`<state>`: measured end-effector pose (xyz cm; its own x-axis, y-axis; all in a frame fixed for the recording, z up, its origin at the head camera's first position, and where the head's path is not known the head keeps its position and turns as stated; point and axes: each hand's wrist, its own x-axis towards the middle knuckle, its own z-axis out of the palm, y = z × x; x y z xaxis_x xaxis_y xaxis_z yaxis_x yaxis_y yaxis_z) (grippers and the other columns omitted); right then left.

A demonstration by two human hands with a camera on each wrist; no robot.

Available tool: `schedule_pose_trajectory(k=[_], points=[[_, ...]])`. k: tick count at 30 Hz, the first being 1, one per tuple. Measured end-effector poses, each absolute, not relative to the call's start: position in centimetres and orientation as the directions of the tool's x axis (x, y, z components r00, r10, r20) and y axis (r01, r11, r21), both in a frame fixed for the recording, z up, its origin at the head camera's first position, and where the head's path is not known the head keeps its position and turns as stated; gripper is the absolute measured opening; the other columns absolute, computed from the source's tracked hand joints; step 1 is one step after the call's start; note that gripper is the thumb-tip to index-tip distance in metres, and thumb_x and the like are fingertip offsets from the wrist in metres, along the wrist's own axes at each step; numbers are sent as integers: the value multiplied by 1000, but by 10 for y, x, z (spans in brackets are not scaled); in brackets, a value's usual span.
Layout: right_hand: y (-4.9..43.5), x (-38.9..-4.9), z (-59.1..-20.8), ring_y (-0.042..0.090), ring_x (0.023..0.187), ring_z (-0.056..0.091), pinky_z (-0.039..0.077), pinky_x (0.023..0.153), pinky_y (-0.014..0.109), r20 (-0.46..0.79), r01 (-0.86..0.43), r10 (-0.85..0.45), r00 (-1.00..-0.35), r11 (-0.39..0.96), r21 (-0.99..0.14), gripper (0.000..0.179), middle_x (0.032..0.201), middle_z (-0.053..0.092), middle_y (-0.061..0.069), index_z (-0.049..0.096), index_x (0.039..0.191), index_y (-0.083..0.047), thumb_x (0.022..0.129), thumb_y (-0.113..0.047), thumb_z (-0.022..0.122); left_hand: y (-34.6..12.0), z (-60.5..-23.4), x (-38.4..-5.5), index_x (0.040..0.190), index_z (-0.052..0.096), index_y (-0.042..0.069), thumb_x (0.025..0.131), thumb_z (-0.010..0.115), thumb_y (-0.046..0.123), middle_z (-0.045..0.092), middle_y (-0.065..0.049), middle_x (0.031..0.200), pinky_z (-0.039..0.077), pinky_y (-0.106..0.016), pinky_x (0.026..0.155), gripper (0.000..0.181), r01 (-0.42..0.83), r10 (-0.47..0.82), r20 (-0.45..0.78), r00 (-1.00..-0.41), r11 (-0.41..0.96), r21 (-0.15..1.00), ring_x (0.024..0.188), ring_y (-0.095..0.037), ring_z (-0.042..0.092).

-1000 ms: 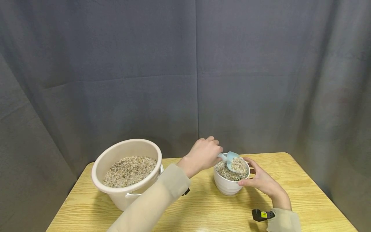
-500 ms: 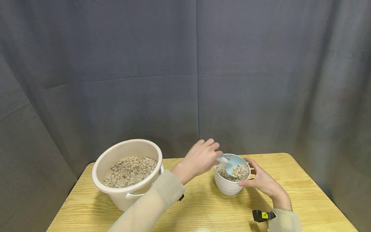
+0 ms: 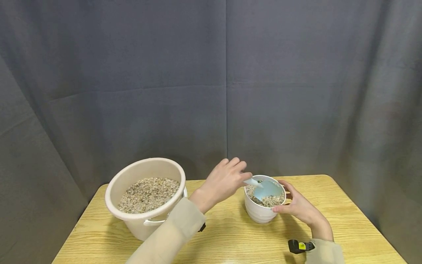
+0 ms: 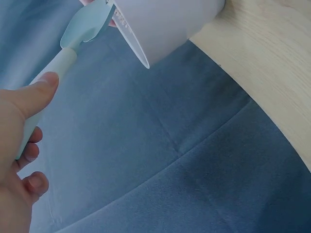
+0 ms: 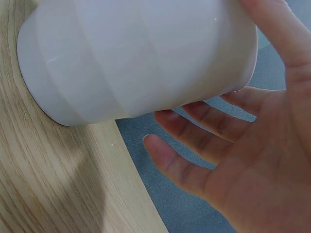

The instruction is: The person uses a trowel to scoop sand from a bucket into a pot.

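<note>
One person's left hand grips the handle of a pale blue scoop; in the left wrist view, the thumb lies along this handle and the fingers bend under it. The scoop reaches from this hand toward the right hand, and its blade is tilted inside the mouth of a white pot. How deep the blade sits cannot be told.

The pot is upright between the two hands, closest to the right one, which holds it from its own side: the thumb is at the near part of the rim and the other fingers go around the far wall. One finger, as the right wrist view shows, is standing away from the pot. The hands are well apart from each other. Coarse tan grains fill the pot nearly to its rim.

To the left of the left hand stands a big cream bucket, partly covered by the left sleeve, with similar mixed grains inside. Bucket and pot are both on a wooden surface below the hands. Beside the right cuff is a small black device, and beyond both hands hangs a dark grey curtain.
</note>
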<state>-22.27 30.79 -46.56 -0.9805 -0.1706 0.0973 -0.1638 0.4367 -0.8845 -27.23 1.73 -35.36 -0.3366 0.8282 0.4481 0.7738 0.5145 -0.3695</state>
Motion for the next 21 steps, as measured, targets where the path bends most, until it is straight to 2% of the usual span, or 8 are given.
schedule_pose_trajectory(k=[7, 13, 17, 21], points=[[308, -221, -465, 42, 119, 45, 47, 83, 40, 97, -161, -166, -981, 437, -885, 96, 143, 36, 24, 24, 150, -3, 76, -15, 84, 8, -355, -272, 109, 72, 32, 83, 77, 34, 54, 7, 91, 31, -25, 64, 27, 783, 811, 500, -305, 512, -353, 81, -14, 45], [307, -222, -465, 42, 120, 45, 48, 83, 39, 102, -165, -172, -980, 413, -896, 97, 143, 36, 24, 24, 150, -3, 75, -12, 85, 1, -358, -274, 108, 71, 31, 84, 75, 32, 53, 6, 89, 30, -25, 64, 24, 792, 801, 538, -264, 498, -354, 78, -14, 44], [307, -222, -465, 43, 120, 45, 48, 82, 38, 106, -170, -172, -979, 416, -893, 97, 143, 36, 25, 23, 150, -2, 75, -11, 84, -3, -358, -275, 106, 72, 29, 86, 73, 24, 53, 4, 89, 30, -26, 64, 21, 795, 787, 573, -228, 490, -357, 77, -16, 44], [308, -222, -464, 43, 121, 45, 48, 82, 39, 101, -166, -171, -980, 422, -891, 97, 143, 36, 25, 23, 150, -1, 75, -12, 84, -6, -356, -276, 106, 73, 28, 85, 74, 19, 54, 3, 90, 30, -26, 64, 23, 796, 772, 592, -232, 501, -340, 77, -16, 44]])
